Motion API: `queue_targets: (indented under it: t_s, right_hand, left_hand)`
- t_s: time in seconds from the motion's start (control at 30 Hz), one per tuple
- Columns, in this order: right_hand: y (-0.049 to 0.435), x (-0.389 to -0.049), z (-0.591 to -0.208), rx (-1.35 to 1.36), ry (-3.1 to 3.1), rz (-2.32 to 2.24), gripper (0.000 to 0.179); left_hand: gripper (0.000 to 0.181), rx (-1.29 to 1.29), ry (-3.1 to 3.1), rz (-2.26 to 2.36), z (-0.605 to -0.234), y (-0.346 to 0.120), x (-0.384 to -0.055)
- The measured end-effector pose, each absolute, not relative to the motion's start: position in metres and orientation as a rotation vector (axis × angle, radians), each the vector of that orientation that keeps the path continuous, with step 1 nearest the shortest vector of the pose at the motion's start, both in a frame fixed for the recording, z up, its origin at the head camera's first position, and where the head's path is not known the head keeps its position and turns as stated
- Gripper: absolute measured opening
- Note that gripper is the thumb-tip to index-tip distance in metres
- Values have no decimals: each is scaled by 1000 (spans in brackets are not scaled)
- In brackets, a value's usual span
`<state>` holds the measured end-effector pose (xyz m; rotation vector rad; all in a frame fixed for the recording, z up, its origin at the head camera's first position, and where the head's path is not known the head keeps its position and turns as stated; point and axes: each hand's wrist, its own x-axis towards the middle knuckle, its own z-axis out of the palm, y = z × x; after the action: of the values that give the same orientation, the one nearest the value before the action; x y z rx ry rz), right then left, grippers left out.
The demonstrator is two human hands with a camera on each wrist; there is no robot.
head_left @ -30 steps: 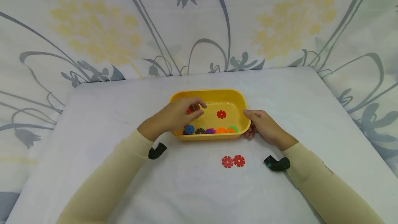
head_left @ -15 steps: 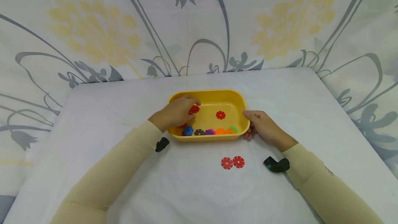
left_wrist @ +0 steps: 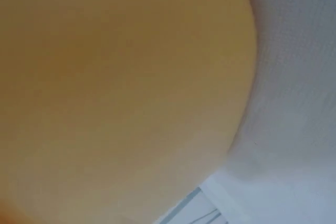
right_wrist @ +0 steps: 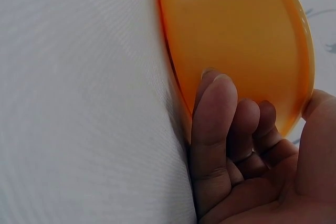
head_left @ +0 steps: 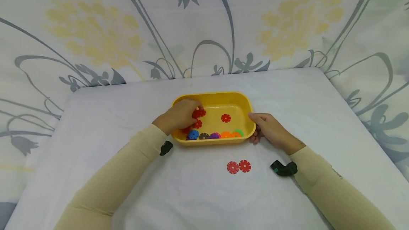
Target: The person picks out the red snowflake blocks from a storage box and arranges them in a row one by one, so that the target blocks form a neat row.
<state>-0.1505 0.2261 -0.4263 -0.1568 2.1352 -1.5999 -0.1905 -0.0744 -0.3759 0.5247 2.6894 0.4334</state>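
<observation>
In the head view, we see the left hand (head_left: 182, 115) inside the yellow tray (head_left: 220, 98), its fingers bent over red discs (head_left: 202, 112) at the left end; whether they pinch one, we cannot tell. A lone red disc (head_left: 225, 118) lies beyond their reach, nearer the tray's middle. The right hand (head_left: 272, 129) grips the right rim. In the left wrist view, we see mostly yellow tray wall. In the right wrist view, we see curled fingers (right_wrist: 214, 114) below the thumb at the rim.
</observation>
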Motion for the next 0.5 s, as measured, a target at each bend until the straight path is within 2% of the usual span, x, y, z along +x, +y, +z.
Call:
queue_targets:
  t_s: [0.5]
  right_hand:
    - [226,-151,-425,-179,2124,-1623,55]
  left_hand:
    - [35,540,2692,466,-376,-72,-193]
